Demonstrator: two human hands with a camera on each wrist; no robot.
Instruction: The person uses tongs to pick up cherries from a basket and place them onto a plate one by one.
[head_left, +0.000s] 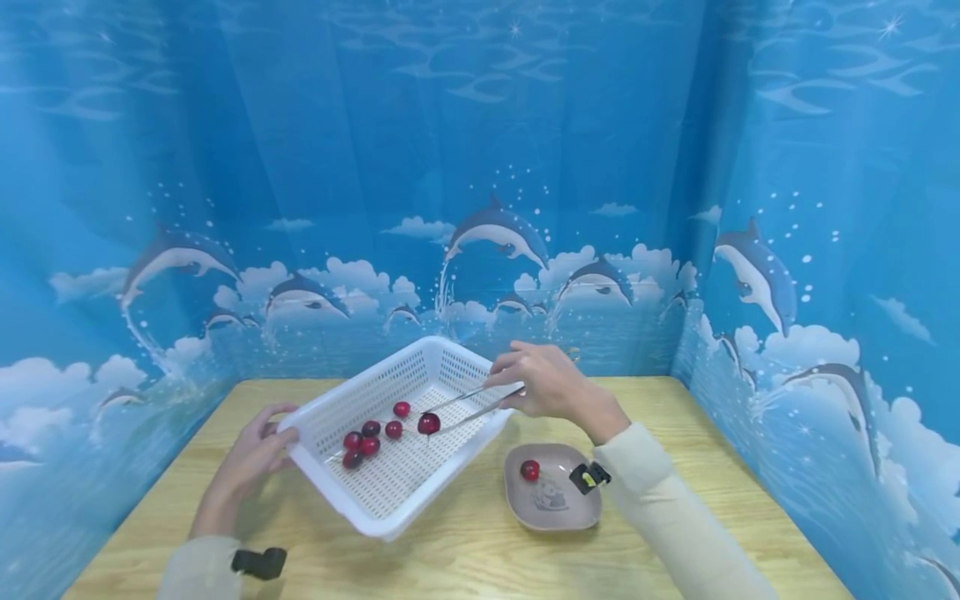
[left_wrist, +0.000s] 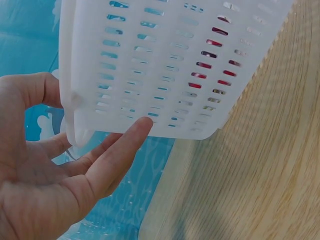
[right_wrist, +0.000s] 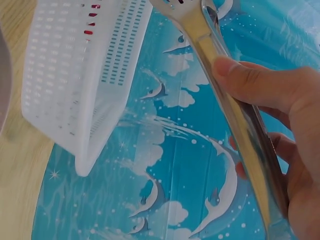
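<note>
My left hand point(head_left: 251, 454) grips the left rim of a white perforated plastic basket point(head_left: 405, 500), its thumb and fingers about the edge. The basket is held tilted, raised above the table. Inside it, several round dark-red cherry-like fruits point(head_left: 370, 446) lie towards the left. Over the basket's right side, my right hand point(head_left: 543, 382) holds metal tongs point(right_wrist: 240, 125) between thumb and fingers. The tongs' tips are at one red fruit point(head_left: 429, 423) inside the basket, one arm on each side. The left wrist view shows my left hand point(left_wrist: 75, 170) under the basket wall point(left_wrist: 150, 75).
A shallow grey-pink dish point(head_left: 551, 518) stands on the wooden table point(head_left: 300, 533) right of the basket, with one red fruit point(head_left: 530, 471) in it. My right forearm passes above its right edge. A blue dolphin-print curtain point(head_left: 480, 167) encloses the table at the back and sides.
</note>
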